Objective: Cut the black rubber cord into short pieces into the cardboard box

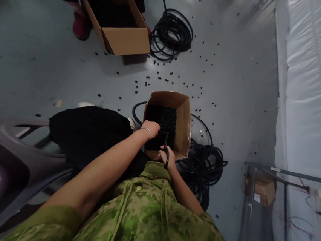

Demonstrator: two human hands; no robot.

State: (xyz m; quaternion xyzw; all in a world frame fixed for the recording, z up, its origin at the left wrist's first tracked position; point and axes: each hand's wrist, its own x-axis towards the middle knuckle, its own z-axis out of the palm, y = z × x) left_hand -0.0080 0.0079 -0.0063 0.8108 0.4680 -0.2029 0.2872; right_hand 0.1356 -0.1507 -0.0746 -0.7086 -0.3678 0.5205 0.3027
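My left hand (150, 128), with a silver bracelet at the wrist, is closed on a black hose (135, 112) that curves around the box's left side. A short dark end sticks out past the fingers. In my right hand (169, 158) is a black-handled tool that looks like scissors (166, 144), its blades pointing up toward that dark end. Both hands are over an open cardboard box (183, 126) with a mass of small black pieces (166, 115) inside. The exact contact between blades and hose is too dark to make out.
Black hose coils (202, 162) lie right of the box, with another coil (173, 34) farther ahead. A larger cardboard box (127, 40) of black pieces stands before another person's feet (81, 25). Small black bits dot the floor. A purple-grey chair (30, 142) is at left, a metal-framed stand (287, 182) at right.
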